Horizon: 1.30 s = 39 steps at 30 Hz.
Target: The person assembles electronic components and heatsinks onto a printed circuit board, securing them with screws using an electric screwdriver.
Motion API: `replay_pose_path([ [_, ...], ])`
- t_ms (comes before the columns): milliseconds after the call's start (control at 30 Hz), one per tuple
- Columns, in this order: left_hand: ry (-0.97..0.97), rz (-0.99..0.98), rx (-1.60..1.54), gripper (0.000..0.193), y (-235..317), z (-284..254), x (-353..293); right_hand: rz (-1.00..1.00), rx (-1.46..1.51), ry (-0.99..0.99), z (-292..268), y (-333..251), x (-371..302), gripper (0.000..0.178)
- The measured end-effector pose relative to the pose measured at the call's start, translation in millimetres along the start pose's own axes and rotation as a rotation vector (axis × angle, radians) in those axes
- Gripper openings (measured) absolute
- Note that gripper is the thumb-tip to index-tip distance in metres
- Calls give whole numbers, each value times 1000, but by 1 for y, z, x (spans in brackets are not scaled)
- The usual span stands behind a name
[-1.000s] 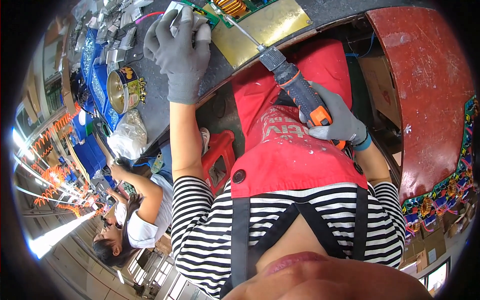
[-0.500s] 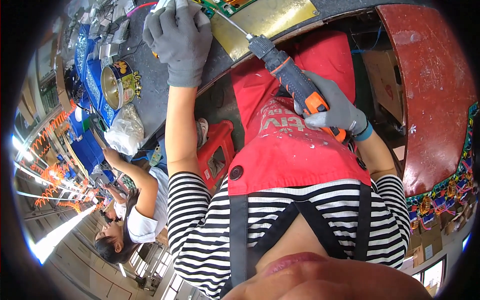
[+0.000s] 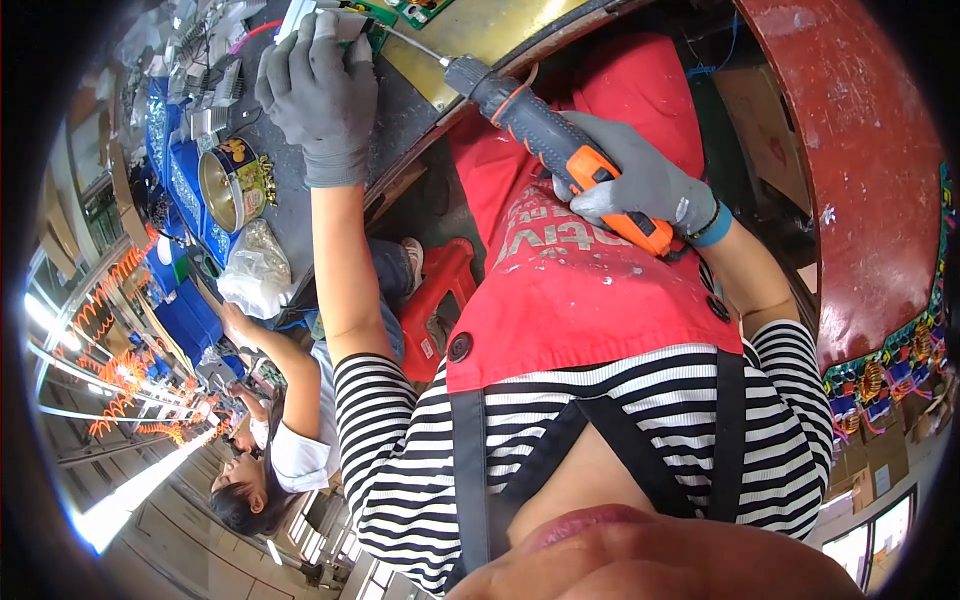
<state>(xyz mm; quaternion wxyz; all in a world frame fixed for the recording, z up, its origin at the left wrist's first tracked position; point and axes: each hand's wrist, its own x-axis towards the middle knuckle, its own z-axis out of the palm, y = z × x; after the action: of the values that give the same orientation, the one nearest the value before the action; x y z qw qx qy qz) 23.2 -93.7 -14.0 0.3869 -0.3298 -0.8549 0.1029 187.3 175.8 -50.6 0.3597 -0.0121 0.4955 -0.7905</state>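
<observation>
My right hand (image 3: 640, 175), in a grey glove, is wrapped around a black-and-orange electric screwdriver (image 3: 535, 125). Its long bit (image 3: 415, 42) points up and left, toward a green circuit board (image 3: 378, 30) at the top edge. The bit's tip reaches the board area; whether it touches a screw is too small to tell. At the upper left, my gloved left hand (image 3: 320, 105) has its fingers bent over a silver metal part (image 3: 350, 24) beside that board. The hand hides much of the part, and the frame's edge cuts it off.
Left of my left hand lie metal heat sinks (image 3: 208, 120), a tin (image 3: 232, 185) holding small parts, blue trays (image 3: 190, 180) and a plastic bag (image 3: 255, 270). A yellowish plate (image 3: 480, 40) lies along the bench edge. Another person (image 3: 290, 440) works at the left. A red panel (image 3: 860, 180) stands right.
Both hands and the screwdriver appear shifted left in the picture, and my left hand sits slightly lower. The fingers have spread a little, showing more of the silver part and board.
</observation>
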Motion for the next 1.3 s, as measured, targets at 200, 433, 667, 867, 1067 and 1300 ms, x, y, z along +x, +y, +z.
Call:
replay_pose_path([
  [200, 45, 34, -2, 39, -1, 1, 1, 1, 11, -42, -2, -2, 6, 69],
  [433, 20, 15, 15, 39, -1, 0, -2, 10, 5, -60, -3, -1, 9, 67],
  [667, 10, 18, 7, 38, -1, -1, 1, -48, -17, -60, -6, 6, 11, 68],
  [867, 19, 45, 1, 39, -3, -2, 1, 9, 40, -79, -4, -4, 8, 70],
  [1067, 9, 75, 5, 40, -5, -4, 2, 20, 61, -66, -2, -3, 8, 70],
  [1300, 22, 78, -3, 40, -4, -4, 4, 27, 77, -70, -3, -4, 9, 70],
])
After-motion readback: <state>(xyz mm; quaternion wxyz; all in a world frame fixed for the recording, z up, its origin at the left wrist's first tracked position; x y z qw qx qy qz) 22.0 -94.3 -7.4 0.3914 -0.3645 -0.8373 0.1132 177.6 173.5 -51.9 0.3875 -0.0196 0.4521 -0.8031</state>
